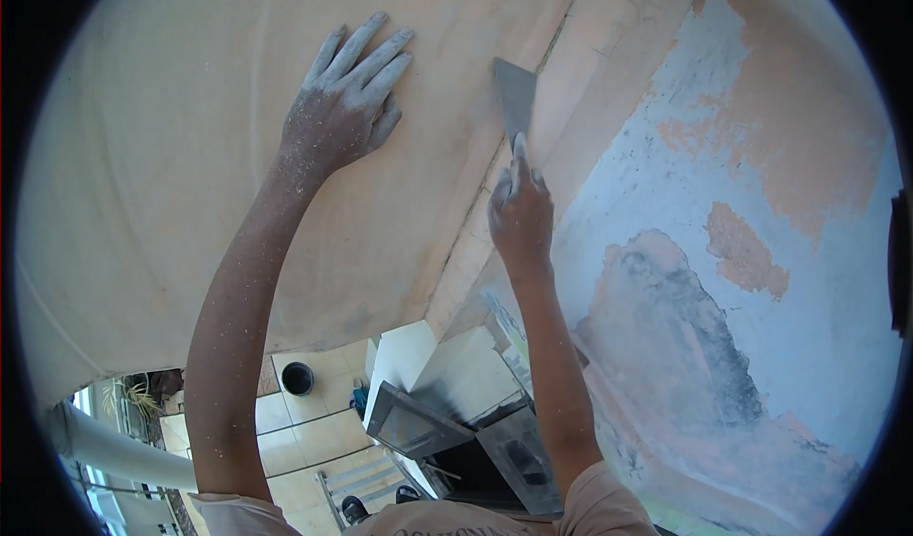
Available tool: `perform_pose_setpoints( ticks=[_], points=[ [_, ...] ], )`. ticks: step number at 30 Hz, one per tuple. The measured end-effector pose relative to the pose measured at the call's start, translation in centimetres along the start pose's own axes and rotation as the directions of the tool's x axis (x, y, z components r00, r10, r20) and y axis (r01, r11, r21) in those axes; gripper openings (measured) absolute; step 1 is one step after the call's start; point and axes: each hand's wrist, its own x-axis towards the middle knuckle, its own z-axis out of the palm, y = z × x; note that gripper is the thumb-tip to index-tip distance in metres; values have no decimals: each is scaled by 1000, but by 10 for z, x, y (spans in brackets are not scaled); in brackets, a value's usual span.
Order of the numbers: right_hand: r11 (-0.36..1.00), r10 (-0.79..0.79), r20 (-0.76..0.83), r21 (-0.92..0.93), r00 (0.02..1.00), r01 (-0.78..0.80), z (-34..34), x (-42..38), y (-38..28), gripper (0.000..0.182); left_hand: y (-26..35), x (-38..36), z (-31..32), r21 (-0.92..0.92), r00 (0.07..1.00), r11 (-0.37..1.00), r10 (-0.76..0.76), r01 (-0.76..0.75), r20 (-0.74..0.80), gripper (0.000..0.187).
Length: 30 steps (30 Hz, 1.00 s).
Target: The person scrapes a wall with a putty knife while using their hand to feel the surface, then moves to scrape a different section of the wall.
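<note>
My left hand (344, 103), dusted with white powder, lies flat on the beige plastered surface (181, 175), fingers stretched out. My right hand (521, 211) is wrapped around a putty knife (516, 96), whose handle is mostly hidden in the grip; the index finger points along it toward the blade. The wide grey blade is over the beige surface, beside a dark crack (460, 230) that runs along the joint. To the right of this hand is a wall with patchy, peeling paint (618, 194).
Far below are a tiled floor (328, 436), a black bucket (298, 378) and the slats of a ladder or stand (361, 484) near my shoes (354, 509). Dark panelled cabinet doors (418, 422) stand open beneath my right arm. A white pipe (124, 446) runs at lower left.
</note>
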Motion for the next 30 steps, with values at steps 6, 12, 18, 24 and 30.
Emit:
perform_pose_setpoints(
  ticks=[6,12,18,24,30],
  points=[
    [886,-6,250,450,968,-111,19,-147,54,51,0,0,-1,-2,1000,1000,11,-11,-17,34],
    [852,152,158,480,976,-210,-121,-6,16,32,-1,-2,4,-28,1000,1000,-12,11,-25,37],
    [990,87,120,-120,989,-73,-145,89,10,42,-6,0,-6,-55,998,998,25,-21,63,44],
    [972,174,273,-199,946,-121,-132,57,3,41,-4,0,-11,-150,1000,989,15,-17,-10,33],
    [960,-126,246,-215,961,181,-120,42,17,39,-7,-1,-8,-179,999,984,16,-22,-34,32]
  ],
)
